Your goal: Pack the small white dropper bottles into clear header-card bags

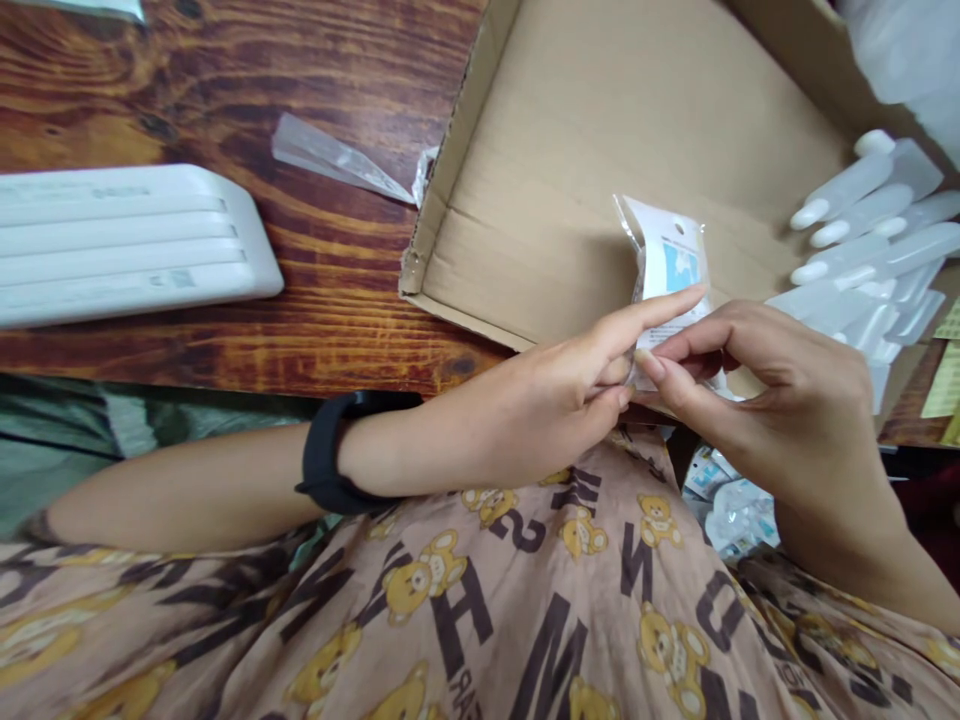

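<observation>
A small clear plastic packet with a white and blue printed card stands between my hands, over the near edge of the cardboard tray. My left hand is closed on its left side, with the index finger stretched across the card. Thumb and index finger of my right hand pinch at the packet's lower part. My fingers hide that lower part, so what they do there is partly out of sight.
The cardboard tray lies on a wooden table. Several translucent white bottles fill its right side. A white device sits at the left, near a clear plastic strip. Below the table edge are more packets.
</observation>
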Tool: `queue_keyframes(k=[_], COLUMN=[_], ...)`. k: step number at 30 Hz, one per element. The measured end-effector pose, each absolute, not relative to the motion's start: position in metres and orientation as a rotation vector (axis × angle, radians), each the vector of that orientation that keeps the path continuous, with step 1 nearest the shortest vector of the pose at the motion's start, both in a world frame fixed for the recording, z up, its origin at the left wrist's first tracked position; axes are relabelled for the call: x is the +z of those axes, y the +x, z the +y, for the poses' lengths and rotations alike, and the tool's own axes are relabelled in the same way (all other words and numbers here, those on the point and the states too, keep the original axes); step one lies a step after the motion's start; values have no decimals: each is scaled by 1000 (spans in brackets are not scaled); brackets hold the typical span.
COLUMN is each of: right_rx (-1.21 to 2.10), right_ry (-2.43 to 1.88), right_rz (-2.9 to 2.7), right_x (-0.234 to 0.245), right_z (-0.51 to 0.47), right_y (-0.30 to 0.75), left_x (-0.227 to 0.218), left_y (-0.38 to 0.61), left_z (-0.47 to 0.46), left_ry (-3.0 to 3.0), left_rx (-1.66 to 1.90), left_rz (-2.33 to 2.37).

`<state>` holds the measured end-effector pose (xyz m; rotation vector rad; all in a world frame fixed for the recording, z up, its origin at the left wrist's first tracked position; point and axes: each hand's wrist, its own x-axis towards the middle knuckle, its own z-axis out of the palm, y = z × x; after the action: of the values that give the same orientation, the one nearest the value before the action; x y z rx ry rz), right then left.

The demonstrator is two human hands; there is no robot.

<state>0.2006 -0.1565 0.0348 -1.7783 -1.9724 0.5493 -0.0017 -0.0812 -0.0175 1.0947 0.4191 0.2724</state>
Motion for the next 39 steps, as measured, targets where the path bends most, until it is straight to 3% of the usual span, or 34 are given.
queue_keyframes(k=[11,15,17,21,27,34,39], right_rx=[551,351,428,726,462,987,1219], right_ry=[-1775,-1855,-1846,-1652,-1542,-1614,-1671], right_rz=[-2046,-1779,-1672,-1814,-1577,-1238,-1392], right_x=[39,56,57,33,-3,7,36], right_z=[-151,-165,-177,-199,-206,-205,-202], right_y=[204,228,246,263,246,247,257], left_x=[-17,-13,-9,-7,-6,-13,-2], left_y=[3,-5,-10,-14,-7,-14,-36], left_z=[-82,-70,-66,-64,-68,-73,-49], left_ry=[1084,1011,922,726,677,681,1031], left_rx=[223,179,174,170,187,170,-20], left_rz=[535,541,568,567,618,590,486])
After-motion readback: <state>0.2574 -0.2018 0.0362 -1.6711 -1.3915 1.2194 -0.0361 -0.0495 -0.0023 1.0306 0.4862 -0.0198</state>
